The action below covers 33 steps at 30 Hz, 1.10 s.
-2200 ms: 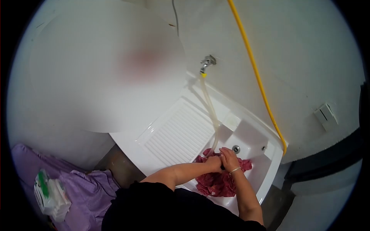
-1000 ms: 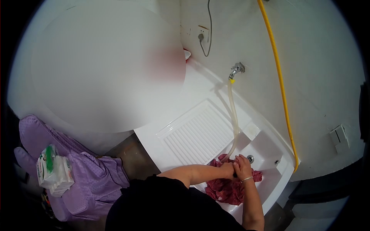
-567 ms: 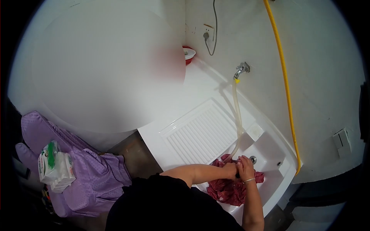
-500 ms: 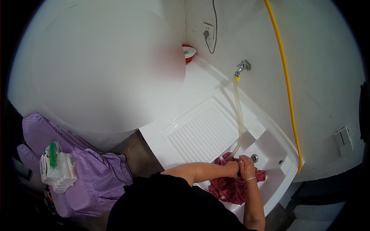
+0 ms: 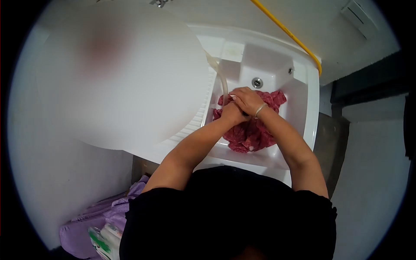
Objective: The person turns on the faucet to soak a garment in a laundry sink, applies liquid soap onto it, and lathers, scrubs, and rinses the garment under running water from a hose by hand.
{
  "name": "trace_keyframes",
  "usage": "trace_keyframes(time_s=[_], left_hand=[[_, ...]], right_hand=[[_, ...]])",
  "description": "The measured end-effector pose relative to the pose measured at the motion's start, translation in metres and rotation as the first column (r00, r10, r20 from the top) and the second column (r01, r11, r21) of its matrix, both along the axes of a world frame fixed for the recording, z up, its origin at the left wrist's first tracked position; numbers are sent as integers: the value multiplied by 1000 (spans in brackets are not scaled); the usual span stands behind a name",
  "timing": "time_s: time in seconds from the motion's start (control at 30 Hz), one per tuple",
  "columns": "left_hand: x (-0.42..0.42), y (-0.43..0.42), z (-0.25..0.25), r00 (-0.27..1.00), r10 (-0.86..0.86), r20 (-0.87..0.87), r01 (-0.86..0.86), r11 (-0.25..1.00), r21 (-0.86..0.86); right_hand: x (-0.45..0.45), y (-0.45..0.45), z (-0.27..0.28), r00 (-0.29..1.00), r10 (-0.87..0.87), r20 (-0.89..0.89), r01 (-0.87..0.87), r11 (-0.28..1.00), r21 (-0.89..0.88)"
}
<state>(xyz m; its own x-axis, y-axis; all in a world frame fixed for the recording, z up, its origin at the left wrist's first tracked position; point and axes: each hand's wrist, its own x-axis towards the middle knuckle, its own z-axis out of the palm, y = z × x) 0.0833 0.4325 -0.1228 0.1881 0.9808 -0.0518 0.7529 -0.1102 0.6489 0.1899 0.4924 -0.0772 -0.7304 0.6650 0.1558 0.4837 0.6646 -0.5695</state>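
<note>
A wet red patterned cloth (image 5: 255,134) lies bunched in the white sink basin (image 5: 299,99). Over its upper left part are both hands, touching each other. My left hand (image 5: 234,113) is closed round something small and dark that I cannot make out. My right hand (image 5: 248,100), with a bracelet at the wrist, rests with bent fingers over the left one; what it grips, if anything, is hidden. A clear hose (image 5: 224,82) runs down into the basin beside the hands, its end hidden near the cloth.
The drain (image 5: 257,82) shows above the cloth. Left of the basin is a ribbed washboard (image 5: 194,123), partly behind a large blur. A yellow hose (image 5: 286,30) hangs on the wall. Purple fabric (image 5: 82,236) with a plastic-wrapped pack (image 5: 106,240) lies at lower left.
The view has turned and shifted, so the basin appears higher and more of both forearms shows. The hands remain together over the red cloth.
</note>
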Motion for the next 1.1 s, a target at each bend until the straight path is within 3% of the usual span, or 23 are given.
trace_keyframes(time_s=[0.03, 0.07, 0.17, 0.23, 0.37, 0.43, 0.47, 0.63, 0.7, 0.87, 1.0, 1.1], left_hand=[[-1, 2, 6, 1000, 12, -13, -12, 1000, -1], [-1, 1, 15, 999, -1, -52, -5, 993, -117], [-1, 1, 31, 995, -16, -103, -7, 974, -225], [3, 2, 25, 994, -19, -112, -5, 977, -211], [5, 0, 24, 993, 7, -120, -24, 990, -140], [4, 2, 31, 991, -3, -130, -26, 974, -223], [4, 4, 35, 990, -16, -141, -26, 956, -291], [3, 2, 25, 991, -16, -130, -13, 976, -216], [5, 1, 33, 991, 8, -133, -36, 977, -209], [-1, 1, 45, 992, -16, -122, -21, 954, -300], [2, 1, 36, 992, 28, -124, -54, 975, -216], [0, -1, 37, 996, 5, -92, -27, 970, -241]], right_hand=[[-1, 2, 6, 999, 1, -36, 1, 999, 40], [1, 0, 8, 998, 7, -69, -1, 997, 77], [4, -3, -1, 1000, -21, -10, 21, 1000, -13], [7, -3, -4, 999, -39, 30, 40, 999, -29], [11, 0, -3, 998, -29, -55, 29, 1000, 1], [9, -4, -6, 994, -49, -98, 49, 999, -1], [8, -6, -1, 998, -51, -40, 49, 997, -54], [5, -3, 1, 999, -37, 33, 40, 995, -89], [6, -1, 9, 998, -21, -67, 19, 999, -31], [1, -4, -11, 999, -52, -8, 51, 997, -60], [6, -1, -1, 996, -54, -65, 54, 999, -4], [4, -7, -3, 998, -61, -22, 59, 994, -87]])
